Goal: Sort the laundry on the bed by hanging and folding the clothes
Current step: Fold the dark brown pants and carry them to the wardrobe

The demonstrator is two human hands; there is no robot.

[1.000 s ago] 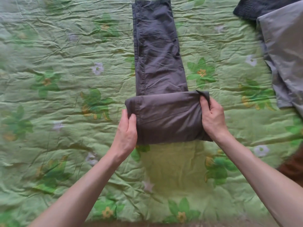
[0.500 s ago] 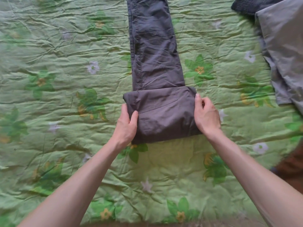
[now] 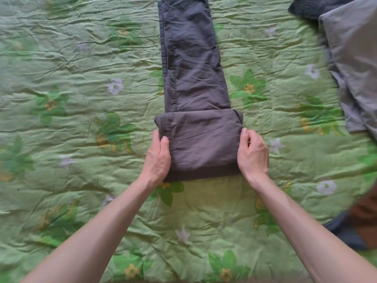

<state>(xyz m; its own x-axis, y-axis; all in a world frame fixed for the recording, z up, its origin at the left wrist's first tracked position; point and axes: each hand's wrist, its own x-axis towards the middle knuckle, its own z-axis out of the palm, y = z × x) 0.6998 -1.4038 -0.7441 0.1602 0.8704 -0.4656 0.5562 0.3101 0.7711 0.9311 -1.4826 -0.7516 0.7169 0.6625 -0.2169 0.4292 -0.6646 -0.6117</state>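
Head view: dark grey trousers lay lengthwise on the green floral bed cover, near end rolled into a thick fold. The left hand gripped the fold's left edge, thumb on top; the right hand pinched its right edge. Judgement: roll both edges forward evenly, keeping tension and seams aligned, so the bundle stays square; grey garments lay well apart at right.

Your dark grey-brown trousers lie on a light green bedspread printed with darker green leaves, yellow-orange blossoms and pale white flowers, while at your upper right sit a light grey garment and a black one.
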